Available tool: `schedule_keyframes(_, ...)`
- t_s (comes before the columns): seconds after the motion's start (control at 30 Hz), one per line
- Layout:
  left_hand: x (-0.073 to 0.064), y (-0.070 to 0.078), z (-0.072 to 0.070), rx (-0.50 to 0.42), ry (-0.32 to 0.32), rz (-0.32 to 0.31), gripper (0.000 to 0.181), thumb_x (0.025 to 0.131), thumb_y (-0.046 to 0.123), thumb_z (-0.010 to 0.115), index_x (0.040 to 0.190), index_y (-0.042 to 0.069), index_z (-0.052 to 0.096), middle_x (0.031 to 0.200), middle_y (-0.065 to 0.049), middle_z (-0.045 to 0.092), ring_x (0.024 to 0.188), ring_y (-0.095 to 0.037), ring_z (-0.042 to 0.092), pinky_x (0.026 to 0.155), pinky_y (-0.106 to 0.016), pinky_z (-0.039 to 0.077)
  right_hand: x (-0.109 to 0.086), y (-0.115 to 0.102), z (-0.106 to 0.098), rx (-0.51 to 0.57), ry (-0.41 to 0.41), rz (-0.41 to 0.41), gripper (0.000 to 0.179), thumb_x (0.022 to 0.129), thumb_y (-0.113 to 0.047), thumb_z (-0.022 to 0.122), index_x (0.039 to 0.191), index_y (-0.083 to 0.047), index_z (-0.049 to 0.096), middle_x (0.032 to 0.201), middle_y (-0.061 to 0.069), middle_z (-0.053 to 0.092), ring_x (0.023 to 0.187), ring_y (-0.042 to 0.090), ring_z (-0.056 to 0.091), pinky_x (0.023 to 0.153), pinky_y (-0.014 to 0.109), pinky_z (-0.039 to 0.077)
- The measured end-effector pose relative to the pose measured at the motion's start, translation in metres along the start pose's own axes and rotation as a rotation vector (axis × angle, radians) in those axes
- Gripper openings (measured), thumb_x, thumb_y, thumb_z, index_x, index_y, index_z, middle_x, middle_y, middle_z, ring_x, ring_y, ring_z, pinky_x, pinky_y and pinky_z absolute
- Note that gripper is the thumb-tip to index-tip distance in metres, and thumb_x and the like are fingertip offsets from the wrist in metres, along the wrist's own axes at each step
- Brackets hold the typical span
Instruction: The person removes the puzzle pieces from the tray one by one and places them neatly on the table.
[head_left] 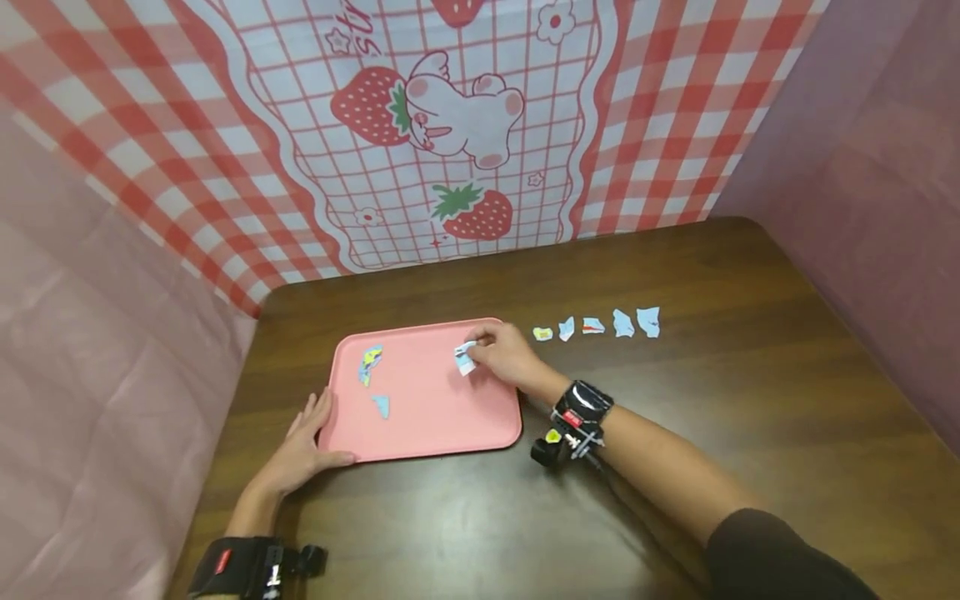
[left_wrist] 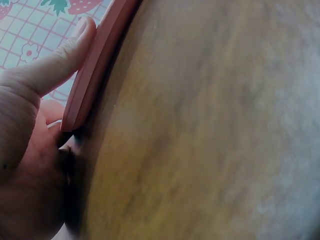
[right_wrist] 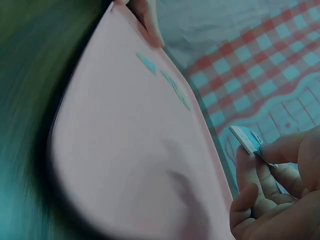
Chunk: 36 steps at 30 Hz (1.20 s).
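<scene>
My right hand [head_left: 504,354] pinches a torn paper piece [head_left: 466,358], white and light blue with dark marks, above the right part of a pink tray [head_left: 442,425]. In the right wrist view, thumb and fingers close on the paper piece [right_wrist: 245,138] from either side. My left hand [head_left: 303,450] holds the tray's near-left corner, thumb along the front rim and fingers along the left side. On the tray lie a joined yellow-and-blue paper patch [head_left: 370,364] and a separate light blue piece [head_left: 382,406].
Right of the tray, several torn paper pieces [head_left: 623,323] form a row on the brown wooden table [head_left: 720,417]. Another yellow scrap [head_left: 553,436] shows beside the right wrist camera [head_left: 547,452]. A strawberry-patterned cloth [head_left: 480,200] hangs behind the table.
</scene>
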<state>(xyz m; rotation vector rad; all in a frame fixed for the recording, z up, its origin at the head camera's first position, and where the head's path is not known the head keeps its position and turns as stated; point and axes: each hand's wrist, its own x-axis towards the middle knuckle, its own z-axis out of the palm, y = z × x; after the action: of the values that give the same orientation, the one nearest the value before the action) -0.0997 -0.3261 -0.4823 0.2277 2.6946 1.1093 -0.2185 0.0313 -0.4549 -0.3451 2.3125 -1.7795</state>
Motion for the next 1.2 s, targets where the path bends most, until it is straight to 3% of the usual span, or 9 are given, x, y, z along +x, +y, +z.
schedule_keyframes(0.27, 0.007, 0.002, -0.002, 0.01, 0.008, -0.011, 0.12, 0.074, 0.032, 0.091, 0.158, -0.004, 0.013, 0.164, -0.028, 0.009, 0.151, -0.045, -0.007, 0.117, -0.064, -0.004, -0.017, 0.01, -0.079, -0.176, 0.16, -0.069, 0.017, 0.088, -0.004, 0.069, 0.103, 0.004, 0.071, 0.09, 0.013, 0.071, 0.081, 0.018, 0.061, 0.067, 0.022, 0.048)
schedule_keyframes(0.43, 0.008, 0.0, -0.002, 0.005, 0.004, -0.028, 0.121, 0.074, 0.034, 0.09, 0.159, -0.003, 0.013, 0.165, -0.026, 0.008, 0.151, -0.044, -0.008, 0.117, -0.065, -0.005, -0.026, 0.016, -0.125, -0.142, 0.246, -0.048, 0.018, 0.091, -0.002, 0.067, 0.107, 0.008, 0.069, 0.088, 0.015, 0.07, 0.072, 0.007, 0.06, 0.062, 0.017, 0.048)
schedule_keyframes(0.67, 0.007, -0.005, 0.001, 0.018, 0.002, -0.015, 0.12, 0.074, 0.036, 0.09, 0.159, -0.004, 0.013, 0.164, -0.027, 0.009, 0.152, -0.044, -0.006, 0.118, -0.063, -0.004, -0.042, 0.031, -0.185, -0.165, 0.375, 0.002, 0.024, 0.094, -0.007, 0.066, 0.112, 0.01, 0.068, 0.082, 0.0, 0.065, 0.068, 0.0, 0.055, 0.058, 0.015, 0.045)
schedule_keyframes(0.93, 0.004, -0.007, 0.003, 0.003, 0.006, 0.007, 0.119, 0.074, 0.035, 0.089, 0.157, -0.007, 0.015, 0.163, -0.029, 0.009, 0.151, -0.045, -0.006, 0.118, -0.063, -0.005, -0.054, 0.059, -0.231, -0.271, 0.504, 0.07, 0.026, 0.094, -0.008, 0.064, 0.111, 0.011, 0.067, 0.072, -0.018, 0.059, 0.068, -0.005, 0.053, 0.06, 0.013, 0.043)
schedule_keyframes(1.2, 0.003, -0.005, 0.001, 0.003, 0.003, 0.0, 0.119, 0.075, 0.035, 0.089, 0.158, -0.006, 0.014, 0.164, -0.028, 0.009, 0.151, -0.045, -0.007, 0.118, -0.062, -0.005, -0.061, 0.075, -0.258, -0.267, 0.55, 0.163, 0.029, 0.095, -0.007, 0.062, 0.116, 0.013, 0.065, 0.068, -0.025, 0.055, 0.068, -0.006, 0.052, 0.06, 0.012, 0.043)
